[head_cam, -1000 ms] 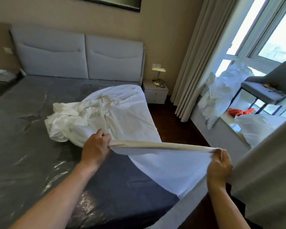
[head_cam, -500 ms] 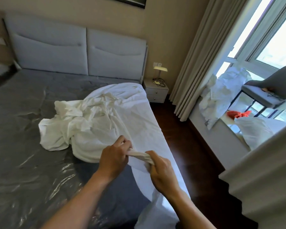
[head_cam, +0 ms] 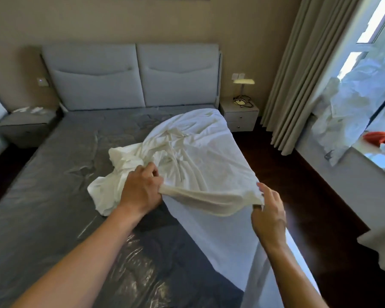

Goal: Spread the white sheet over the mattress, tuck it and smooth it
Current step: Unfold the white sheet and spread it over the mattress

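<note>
Over on the right half of the mattress (head_cam: 53, 196) is where the white sheet (head_cam: 198, 156) sits, bunched toward the middle with one side draped down the right edge. My left hand (head_cam: 140, 190) is closed tight on a gathered fold, and my right hand (head_cam: 268, 215) pinches the same hem between thumb and forefinger, other fingers loose. So I'd say we're at the spreading step, nowhere near tucking (most of the plastic-wrapped mattress on the left is bare). Next move, I reckon: find a true corner, then carry the bunched part across to the far left by the headboard (head_cam: 131, 74) without dragging the draped side off.
</note>
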Demonstrator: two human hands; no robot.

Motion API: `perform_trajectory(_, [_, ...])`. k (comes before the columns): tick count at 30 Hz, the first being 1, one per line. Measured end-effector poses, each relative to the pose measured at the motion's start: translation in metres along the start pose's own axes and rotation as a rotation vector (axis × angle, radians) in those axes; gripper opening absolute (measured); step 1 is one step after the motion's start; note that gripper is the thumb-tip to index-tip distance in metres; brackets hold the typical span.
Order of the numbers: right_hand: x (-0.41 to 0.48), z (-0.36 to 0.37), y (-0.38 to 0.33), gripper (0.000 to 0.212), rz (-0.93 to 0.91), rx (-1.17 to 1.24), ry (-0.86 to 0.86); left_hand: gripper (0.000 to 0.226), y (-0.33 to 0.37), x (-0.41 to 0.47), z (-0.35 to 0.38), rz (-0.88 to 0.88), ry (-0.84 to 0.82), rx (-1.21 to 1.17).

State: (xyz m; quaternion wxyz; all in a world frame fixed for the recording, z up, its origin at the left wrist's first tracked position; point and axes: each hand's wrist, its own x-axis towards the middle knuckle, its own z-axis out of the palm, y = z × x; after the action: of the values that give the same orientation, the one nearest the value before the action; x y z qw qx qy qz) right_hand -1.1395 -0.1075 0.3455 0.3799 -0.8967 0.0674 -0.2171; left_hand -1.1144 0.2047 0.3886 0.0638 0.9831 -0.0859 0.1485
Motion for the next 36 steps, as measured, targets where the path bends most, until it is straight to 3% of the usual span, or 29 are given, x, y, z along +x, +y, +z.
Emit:
perform_trajectory(3, [-0.027, 0.063, -0.042, 0.072, -0.205, -0.026, -0.235, 0.006, -0.006, 0.009, 0.007, -0.065, -0.159, -0.217])
perform_trajectory(6, [-0.050, 0.113, -0.075, 0.090, -0.340, -0.028, -0.469, 0.021, -0.016, 0.007, 0.011, -0.120, -0.195, -0.350])
perform_trajectory(8, [-0.052, 0.130, -0.082, 0.079, -0.307, 0.052, -0.572, 0.026, -0.024, 0.006, 0.011, -0.137, -0.192, -0.391])
perform_trajectory(9, [-0.050, 0.134, -0.084, 0.062, -0.286, 0.141, -0.559, 0.027, -0.031, 0.006, 0.010, -0.140, -0.193, -0.393])
perform_trajectory(11, [-0.038, 0.133, -0.081, 0.026, -0.163, 0.281, -0.365, 0.027, -0.048, 0.007, 0.009, -0.150, -0.193, -0.356])
perform_trajectory(14, [-0.011, 0.122, -0.067, 0.028, 0.003, 0.338, -0.049, 0.024, -0.078, 0.006, 0.011, -0.199, -0.199, -0.273])
perform_trajectory(18, [-0.001, 0.105, -0.063, 0.020, -0.158, 0.223, 0.072, 0.016, -0.102, 0.006, 0.022, -0.102, -0.093, -0.292])
perform_trajectory(21, [-0.009, 0.096, -0.068, 0.023, -0.130, 0.145, 0.191, 0.015, -0.106, 0.013, 0.023, 0.006, -0.114, -0.484])
perform_trajectory(23, [-0.025, 0.093, -0.080, 0.014, -0.077, 0.011, 0.150, 0.011, -0.111, 0.014, 0.019, 0.102, -0.275, -0.608])
perform_trajectory(26, [-0.060, 0.106, -0.110, 0.018, 0.044, -0.116, -0.053, 0.006, -0.114, 0.011, 0.017, 0.222, -0.458, -0.731])
perform_trajectory(29, [-0.101, 0.135, -0.147, 0.058, -0.132, -0.174, -0.146, 0.010, -0.122, 0.005, 0.018, 0.203, -0.505, -0.858])
perform_trajectory(31, [-0.122, 0.156, -0.170, 0.069, -0.199, -0.198, -0.286, 0.011, -0.128, 0.000, 0.017, 0.159, -0.542, -0.951])
perform_trajectory(32, [-0.128, 0.162, -0.177, 0.060, -0.193, -0.197, -0.305, 0.013, -0.131, -0.002, 0.017, 0.149, -0.567, -0.976])
perform_trajectory(34, [-0.135, 0.168, -0.190, 0.029, -0.150, -0.123, -0.183, 0.014, -0.140, -0.008, 0.017, 0.193, -0.605, -0.977])
perform_trajectory(36, [-0.138, 0.166, -0.200, 0.013, -0.100, -0.033, -0.057, 0.013, -0.150, -0.017, 0.018, 0.294, -0.635, -0.921])
